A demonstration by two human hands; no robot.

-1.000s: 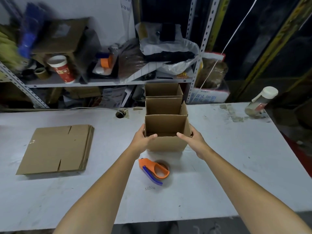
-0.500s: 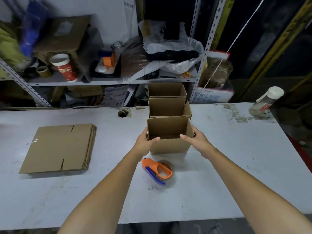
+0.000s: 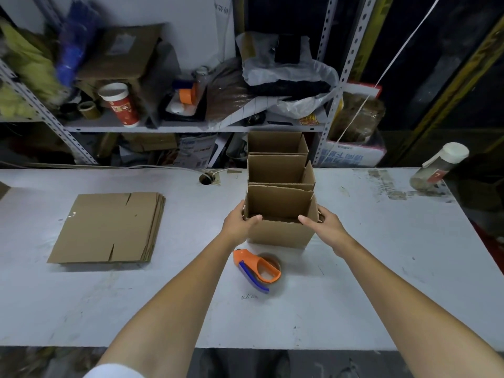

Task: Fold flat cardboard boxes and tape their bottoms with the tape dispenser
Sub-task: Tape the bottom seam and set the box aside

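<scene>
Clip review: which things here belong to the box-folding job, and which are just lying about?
Job: open box in left hand and right hand, two folded boxes behind, flat cardboard stack, tape dispenser.
Lying about: bottle, red cup, plastic bag.

A broad white table (image 3: 354, 282) fills the foreground, its top scuffed and stained, with a round cable hole (image 3: 206, 178) near the far edge. Behind it stands a metal shelf (image 3: 191, 129) on perforated uprights (image 3: 347, 50), crammed with clutter against a pale wall (image 3: 163, 12). The right side falls into deep shadow, and dark floor (image 3: 245, 361) shows below the table's near edge.
</scene>
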